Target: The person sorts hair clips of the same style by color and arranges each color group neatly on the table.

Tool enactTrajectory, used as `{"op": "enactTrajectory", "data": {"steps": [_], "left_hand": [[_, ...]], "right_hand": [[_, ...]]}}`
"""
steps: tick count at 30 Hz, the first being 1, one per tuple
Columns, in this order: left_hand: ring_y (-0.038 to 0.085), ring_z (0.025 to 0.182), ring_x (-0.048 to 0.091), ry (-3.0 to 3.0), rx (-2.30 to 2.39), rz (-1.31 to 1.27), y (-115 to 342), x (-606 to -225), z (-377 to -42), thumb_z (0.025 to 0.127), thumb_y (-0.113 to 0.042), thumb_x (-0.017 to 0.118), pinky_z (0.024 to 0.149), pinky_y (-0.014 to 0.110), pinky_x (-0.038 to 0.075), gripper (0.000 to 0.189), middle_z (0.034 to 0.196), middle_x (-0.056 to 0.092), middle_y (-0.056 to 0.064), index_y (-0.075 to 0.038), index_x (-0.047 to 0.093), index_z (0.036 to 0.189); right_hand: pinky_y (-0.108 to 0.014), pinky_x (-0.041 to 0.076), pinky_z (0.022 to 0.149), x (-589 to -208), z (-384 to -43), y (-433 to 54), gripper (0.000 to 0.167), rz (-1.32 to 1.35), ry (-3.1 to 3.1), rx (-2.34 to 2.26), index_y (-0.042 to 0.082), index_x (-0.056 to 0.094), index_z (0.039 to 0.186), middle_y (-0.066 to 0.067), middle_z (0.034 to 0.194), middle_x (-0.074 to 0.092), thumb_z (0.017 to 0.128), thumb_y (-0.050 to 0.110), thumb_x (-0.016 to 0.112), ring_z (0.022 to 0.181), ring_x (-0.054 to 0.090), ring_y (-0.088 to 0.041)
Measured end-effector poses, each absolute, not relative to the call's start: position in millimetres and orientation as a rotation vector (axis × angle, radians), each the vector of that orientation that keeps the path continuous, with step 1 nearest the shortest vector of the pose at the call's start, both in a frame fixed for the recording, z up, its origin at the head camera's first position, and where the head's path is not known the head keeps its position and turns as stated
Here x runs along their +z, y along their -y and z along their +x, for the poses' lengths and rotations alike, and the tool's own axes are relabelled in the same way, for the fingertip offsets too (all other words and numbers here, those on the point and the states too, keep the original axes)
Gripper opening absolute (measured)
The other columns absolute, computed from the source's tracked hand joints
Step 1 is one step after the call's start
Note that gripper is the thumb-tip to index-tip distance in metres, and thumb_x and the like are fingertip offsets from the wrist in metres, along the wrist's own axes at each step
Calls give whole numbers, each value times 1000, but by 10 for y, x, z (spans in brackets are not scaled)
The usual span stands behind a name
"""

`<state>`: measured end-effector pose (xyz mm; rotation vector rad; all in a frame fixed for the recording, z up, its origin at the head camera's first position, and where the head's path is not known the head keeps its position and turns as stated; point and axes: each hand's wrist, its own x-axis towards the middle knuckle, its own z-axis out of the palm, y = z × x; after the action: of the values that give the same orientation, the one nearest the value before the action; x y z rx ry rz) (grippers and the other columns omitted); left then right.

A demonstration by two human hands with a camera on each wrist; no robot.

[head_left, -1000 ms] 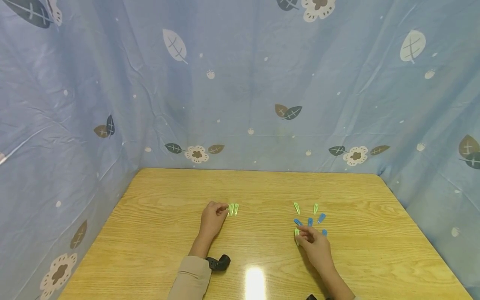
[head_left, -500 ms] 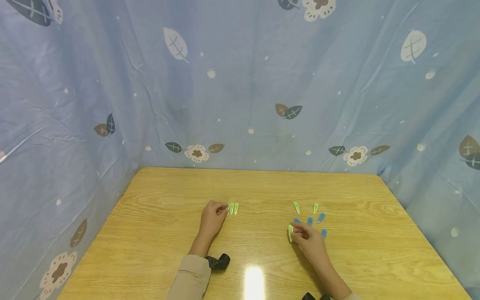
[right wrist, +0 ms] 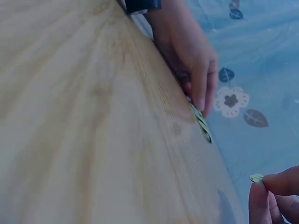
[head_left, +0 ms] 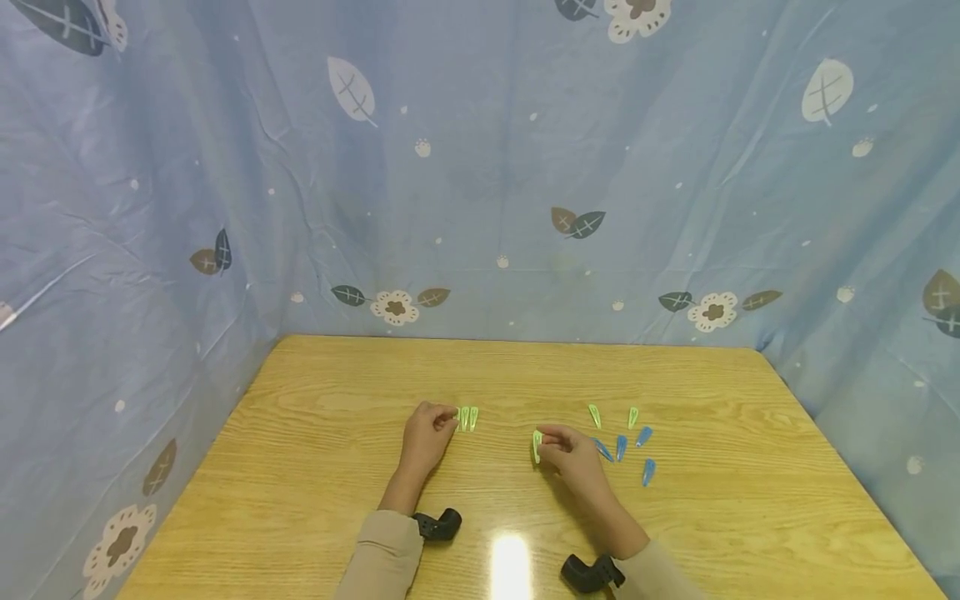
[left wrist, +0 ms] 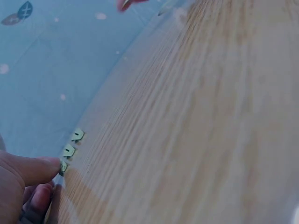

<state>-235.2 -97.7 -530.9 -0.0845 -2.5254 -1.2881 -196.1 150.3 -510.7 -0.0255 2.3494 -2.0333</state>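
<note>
Taking 12 o'clock as the far edge of the table, here is the right hand, thumb and fingers pinching 1 green clip that looks lifted off the surface. It hangs between 2 groups! At about 10 o'clock from it sits a tidy row of 3 green clips, side by side, and there at the row's 9 o'clock end is the left hand, fingers curled, seemingly pinching the end clip; how firmly, I cannot tell. Over at 3 o'clock, 4 blue clips lie scattered at different angles, with 2 loose green clips around 2 o'clock, untouched.

So which step is this? My call: the transfer, with a green clip in hand and not yet set down, the sorting of greens partly done. The next move, I'd judge, calls for the right hand to head toward 10 o'clock, line the clip up with its neighbours and lower it just beside the row's 3 o'clock end. Gently does it: these look light, and a nudge could skew the row.
</note>
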Motion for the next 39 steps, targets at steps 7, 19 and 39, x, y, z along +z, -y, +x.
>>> {"op": "enactTrajectory", "data": {"steps": [7,19,39], "left_hand": [[12,74,51,2524,-1285,-81,975,-5329,-2345,85,-8,71,65,26,46,14,85,56,1,-4,73,99],[11,74,51,2520,-1291,-89,968,-5338,-2345,86,-8,71,65,25,46,15,85,55,1,-5,73,100],[12,73,51,2509,-1305,-85,976,-5315,-2345,85,-6,71,66,24,46,14,84,55,1,-3,73,98]], "right_hand": [[-19,50,67,-5145,-2104,-1186,31,-101,-2263,-2116,-12,61,116,-13,96,61,86,-2,64,81,56,-13],[-16,47,62,-5036,-2237,-888,29,-122,-2373,-2089,-14,63,111,-19,94,63,83,-6,64,78,56,-15],[-27,49,62,-5140,-2546,-631,21,-103,-2688,-1706,-6,69,102,-7,81,64,82,-1,66,72,57,-16]]}}
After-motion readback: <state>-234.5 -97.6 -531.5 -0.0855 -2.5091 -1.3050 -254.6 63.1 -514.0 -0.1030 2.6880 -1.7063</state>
